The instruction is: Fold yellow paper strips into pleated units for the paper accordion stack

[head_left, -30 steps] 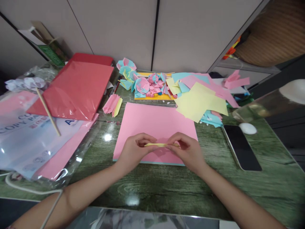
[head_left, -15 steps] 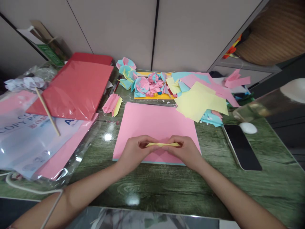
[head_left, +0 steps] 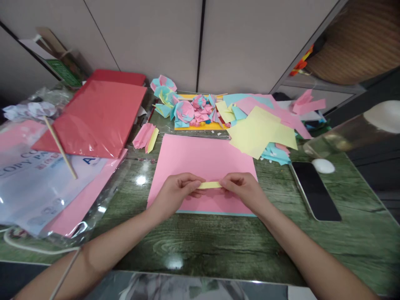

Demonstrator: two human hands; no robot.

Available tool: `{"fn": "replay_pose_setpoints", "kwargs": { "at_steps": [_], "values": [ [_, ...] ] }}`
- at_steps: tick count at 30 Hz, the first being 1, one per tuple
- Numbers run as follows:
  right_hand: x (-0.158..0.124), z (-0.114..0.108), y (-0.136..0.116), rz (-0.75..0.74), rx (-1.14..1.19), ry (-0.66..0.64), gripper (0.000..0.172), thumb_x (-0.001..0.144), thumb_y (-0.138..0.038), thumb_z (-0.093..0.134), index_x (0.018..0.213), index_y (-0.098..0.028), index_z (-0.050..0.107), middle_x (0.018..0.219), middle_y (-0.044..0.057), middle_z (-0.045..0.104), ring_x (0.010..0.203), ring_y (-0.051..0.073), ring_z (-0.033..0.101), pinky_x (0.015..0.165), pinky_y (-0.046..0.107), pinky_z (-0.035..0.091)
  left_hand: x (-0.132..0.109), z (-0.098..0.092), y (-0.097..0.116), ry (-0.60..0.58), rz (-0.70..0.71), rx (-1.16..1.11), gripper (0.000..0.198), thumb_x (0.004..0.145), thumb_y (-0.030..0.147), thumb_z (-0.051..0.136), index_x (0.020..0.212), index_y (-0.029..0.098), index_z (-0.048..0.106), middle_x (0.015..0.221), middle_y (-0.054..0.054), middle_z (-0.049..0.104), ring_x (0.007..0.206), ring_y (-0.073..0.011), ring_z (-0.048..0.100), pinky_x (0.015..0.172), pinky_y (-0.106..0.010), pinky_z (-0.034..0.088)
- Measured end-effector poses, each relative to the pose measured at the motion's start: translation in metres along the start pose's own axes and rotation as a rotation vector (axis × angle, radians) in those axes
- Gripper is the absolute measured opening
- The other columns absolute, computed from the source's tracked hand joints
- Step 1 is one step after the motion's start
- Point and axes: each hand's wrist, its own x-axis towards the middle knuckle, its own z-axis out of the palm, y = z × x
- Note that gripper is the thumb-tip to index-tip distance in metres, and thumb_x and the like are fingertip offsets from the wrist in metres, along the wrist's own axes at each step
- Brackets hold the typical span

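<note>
A narrow folded strip of yellow paper [head_left: 210, 185] is stretched level between my two hands, above a pink paper sheet [head_left: 204, 156]. My left hand [head_left: 181, 188] pinches its left end between thumb and fingers. At the right end, my right hand [head_left: 242, 186] grips it the same way. A light blue edge shows under the pink sheet along its front. Left of the sheet lies a folded pink and yellow paper piece [head_left: 146, 137].
Folded paper flowers [head_left: 184, 111] crowd the back of the green table, beside loose yellow sheets [head_left: 258, 131]. A phone [head_left: 315, 191] and a clear bottle [head_left: 340, 135] are at the right. Red paper [head_left: 93, 112], a wooden stick [head_left: 61, 148] and a plastic paper packet [head_left: 56, 187] cover the left.
The yellow strip has turned so that its flat face shows, where a thin edge showed before. Both hands have rolled with it, and the thumbs now lie nearer its ends.
</note>
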Motion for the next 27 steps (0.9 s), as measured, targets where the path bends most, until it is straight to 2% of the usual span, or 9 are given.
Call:
{"fn": "replay_pose_setpoints", "kwargs": {
  "at_steps": [4,6,9,12,17,22,27],
  "values": [
    [-0.002,-0.001,0.000,-0.005,-0.052,0.008,0.029,0.075,-0.042,0.056,0.062,-0.017,0.062,0.056,-0.001,0.059,0.052,0.009,0.049,0.050,0.021,0.038,-0.001,0.000,0.001,-0.041,0.033,0.052,0.026,0.082,0.035,0.051,0.097,0.016,0.061,0.076,-0.002,0.068,0.070,-0.0122,0.063,0.065,-0.023,0.047],
    [-0.004,0.001,-0.001,-0.017,-0.087,0.010,0.026,0.075,-0.040,0.057,0.064,-0.017,0.064,0.057,-0.001,0.060,0.053,0.010,0.049,0.051,0.022,0.038,-0.002,0.001,0.001,-0.061,0.038,0.092,0.027,0.080,0.035,0.055,0.099,0.017,0.060,0.077,-0.002,0.067,0.070,-0.0123,0.062,0.065,-0.023,0.047],
    [-0.007,0.008,-0.004,-0.047,-0.148,0.013,0.021,0.075,-0.035,0.058,0.065,-0.019,0.065,0.058,-0.001,0.060,0.057,0.011,0.050,0.053,0.023,0.036,-0.004,0.005,0.000,-0.080,0.033,0.162,0.023,0.073,0.033,0.064,0.088,0.016,0.064,0.074,-0.001,0.066,0.067,-0.0119,0.060,0.062,-0.022,0.045],
    [-0.010,0.015,-0.007,-0.085,-0.190,0.005,0.015,0.075,-0.032,0.059,0.070,-0.020,0.065,0.067,-0.001,0.062,0.065,0.011,0.052,0.059,0.023,0.037,-0.006,0.008,-0.001,-0.101,0.025,0.209,0.019,0.075,0.034,0.062,0.076,0.015,0.065,0.064,0.000,0.063,0.059,-0.0100,0.057,0.055,-0.020,0.043],
    [-0.009,0.018,-0.004,-0.160,-0.303,-0.055,0.016,0.075,-0.035,0.060,0.077,-0.021,0.064,0.072,-0.001,0.061,0.067,0.011,0.052,0.060,0.023,0.037,-0.008,0.008,-0.002,-0.119,0.032,0.254,0.019,0.080,0.032,0.056,0.077,0.015,0.063,0.063,0.002,0.063,0.058,-0.0086,0.056,0.056,-0.019,0.043],
    [-0.008,0.017,-0.002,-0.117,-0.267,-0.088,0.024,0.075,-0.039,0.059,0.065,-0.018,0.061,0.060,-0.003,0.055,0.059,0.010,0.046,0.054,0.022,0.033,-0.009,0.008,0.000,-0.136,0.049,0.294,0.020,0.080,0.033,0.055,0.077,0.015,0.064,0.064,0.001,0.063,0.060,-0.0097,0.057,0.059,-0.020,0.045],
    [-0.008,0.012,-0.006,-0.048,-0.177,-0.118,0.023,0.074,-0.039,0.060,0.067,-0.018,0.064,0.061,-0.002,0.058,0.059,0.010,0.046,0.053,0.021,0.033,-0.009,0.006,0.002,-0.137,0.060,0.335,0.025,0.081,0.037,0.055,0.078,0.015,0.066,0.064,0.000,0.065,0.059,-0.0105,0.058,0.058,-0.020,0.045]
  ]
}}
